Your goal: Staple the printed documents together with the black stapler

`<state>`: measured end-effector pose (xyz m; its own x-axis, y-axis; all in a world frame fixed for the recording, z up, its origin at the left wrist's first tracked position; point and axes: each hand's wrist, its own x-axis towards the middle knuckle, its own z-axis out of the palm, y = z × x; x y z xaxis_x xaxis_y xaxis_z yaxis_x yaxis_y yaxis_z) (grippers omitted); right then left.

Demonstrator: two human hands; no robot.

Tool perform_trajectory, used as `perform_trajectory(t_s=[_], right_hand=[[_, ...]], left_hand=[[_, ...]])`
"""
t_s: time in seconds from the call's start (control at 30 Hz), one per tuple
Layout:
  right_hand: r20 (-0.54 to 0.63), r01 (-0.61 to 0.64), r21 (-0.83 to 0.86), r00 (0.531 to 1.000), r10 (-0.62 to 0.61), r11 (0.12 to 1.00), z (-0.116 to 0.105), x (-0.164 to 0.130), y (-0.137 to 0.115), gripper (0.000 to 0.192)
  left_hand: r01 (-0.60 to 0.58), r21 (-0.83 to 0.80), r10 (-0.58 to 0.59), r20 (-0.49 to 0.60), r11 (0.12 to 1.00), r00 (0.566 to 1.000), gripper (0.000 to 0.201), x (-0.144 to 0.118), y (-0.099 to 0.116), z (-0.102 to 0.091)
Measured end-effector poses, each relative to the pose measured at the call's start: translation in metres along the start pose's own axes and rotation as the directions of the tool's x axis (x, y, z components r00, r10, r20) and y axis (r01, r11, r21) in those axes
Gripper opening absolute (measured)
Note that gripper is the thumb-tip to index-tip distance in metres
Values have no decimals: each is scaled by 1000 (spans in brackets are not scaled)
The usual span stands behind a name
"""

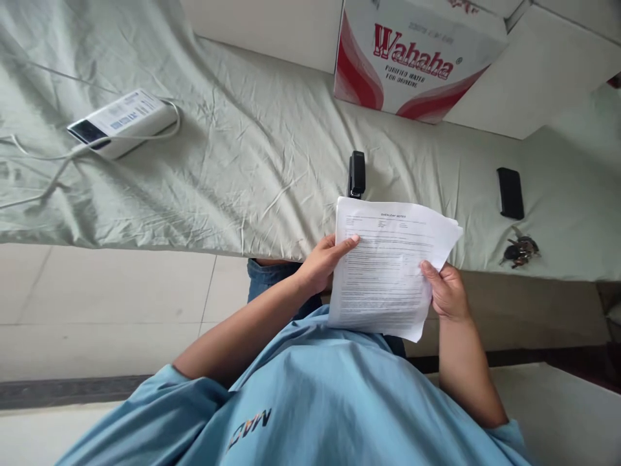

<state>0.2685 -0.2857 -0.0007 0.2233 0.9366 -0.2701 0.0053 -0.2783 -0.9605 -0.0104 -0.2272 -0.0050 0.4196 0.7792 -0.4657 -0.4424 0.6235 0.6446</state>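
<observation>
Between my two hands is a small stack of printed paper sheets (388,278), held over my lap at the table's front edge. My left hand (323,262) grips the left side, its thumb lying on the top page and its fingers hidden behind. On the right side, my right hand (447,288) pinches the sheets with the thumb in front. The pages are slightly fanned at the upper right corner. Just beyond the top edge of the paper lies a black stapler (357,173), its near end partly covered by the sheets.
A cloth-covered table (233,149) stretches across the view. On its left lies a white power bank (125,123) with a cable (53,184). At the back stands a red-and-white water carton (412,71). A black phone-like object (510,193) and keys (520,251) lie at right.
</observation>
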Motion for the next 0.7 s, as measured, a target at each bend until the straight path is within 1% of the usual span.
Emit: perform_trajectory(t_s=[0.1, 0.27, 0.33, 0.4, 0.43, 0.5, 0.57, 0.6, 0.63, 0.7], right_hand=[[13, 17, -10, 1000, -17, 1000, -1, 2, -3, 44], [-99, 88, 11, 991, -87, 996, -5, 13, -9, 43], [-111, 106, -15, 988, -107, 994, -6, 16, -12, 40], [-96, 105, -28, 990, -107, 994, -6, 18, -14, 38], [-86, 97, -20, 991, -98, 995, -6, 19, -16, 38], [-55, 61, 17, 997, -59, 998, -3, 20, -17, 40], [-13, 1, 51, 1000, 0, 999, 2, 21, -17, 43], [10, -35, 60, 999, 34, 998, 4, 22, -16, 44], [30, -69, 66, 997, 68, 995, 6, 23, -15, 45], [53, -121, 75, 992, 117, 990, 10, 24, -12, 46]], left_hand=[[-37, 11, 37, 28, 999, 999, 64, 6, 3, 6], [-66, 113, 52, 118, 991, 992, 64, 5, -8, 8], [-69, 85, 57, 141, 994, 988, 60, 4, -7, 6], [-107, 18, 103, 154, 994, 983, 58, 5, -1, 3], [-136, -16, 137, 163, 991, 977, 61, 7, 4, 1], [-200, -72, 210, 190, 977, 959, 78, 15, 14, -2], [-246, -117, 269, 251, 962, 930, 91, 25, 23, -7], [-256, -138, 287, 289, 957, 914, 91, 31, 26, -8], [-258, -153, 296, 323, 954, 899, 87, 36, 29, -10], [-249, -148, 286, 359, 957, 888, 68, 44, 30, -12]])
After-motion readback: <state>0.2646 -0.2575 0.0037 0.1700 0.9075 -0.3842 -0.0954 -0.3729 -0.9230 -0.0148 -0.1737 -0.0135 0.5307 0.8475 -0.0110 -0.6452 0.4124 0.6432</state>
